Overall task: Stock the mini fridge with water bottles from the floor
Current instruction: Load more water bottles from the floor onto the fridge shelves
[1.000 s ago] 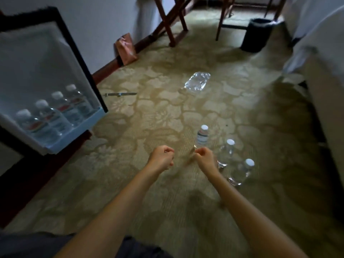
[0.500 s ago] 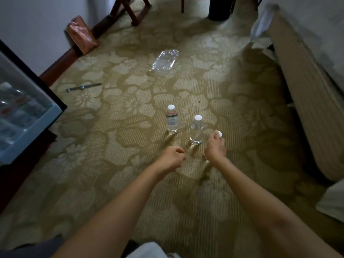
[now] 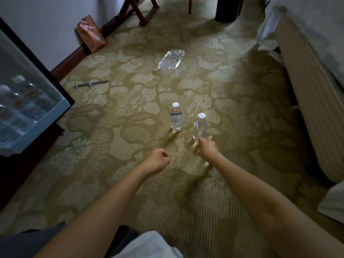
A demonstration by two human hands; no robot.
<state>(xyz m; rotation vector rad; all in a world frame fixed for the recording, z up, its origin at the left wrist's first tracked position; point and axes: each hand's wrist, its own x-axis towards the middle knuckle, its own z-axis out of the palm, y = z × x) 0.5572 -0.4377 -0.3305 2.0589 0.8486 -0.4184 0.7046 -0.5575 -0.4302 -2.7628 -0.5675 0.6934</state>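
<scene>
Two clear water bottles with white caps stand on the patterned carpet: a labelled bottle point(image 3: 176, 119) and, to its right, a plain bottle point(image 3: 200, 127). My right hand point(image 3: 207, 148) reaches to the foot of the plain bottle, with finger and thumb curled around its base. The third bottle from the earlier frames is out of sight. My left hand point(image 3: 156, 161) hovers over the carpet as a fist holding nothing. At the left edge the mini fridge's open door point(image 3: 65, 106) carries several bottles point(image 3: 20, 94) on its shelf.
A crumpled plastic wrap point(image 3: 170, 61) lies farther out on the carpet, and a thin metal tool point(image 3: 91, 84) lies near the wall. A brown paper bag point(image 3: 91, 34) leans on the baseboard. The bed point(image 3: 312, 81) lines the right side. A dark bin point(image 3: 226, 10) and wooden legs point(image 3: 141, 10) stand at the back.
My view swung right and down, pushing the fridge door to the left edge. My right hand moved onto the right-hand bottles, and the third bottle's cap no longer shows.
</scene>
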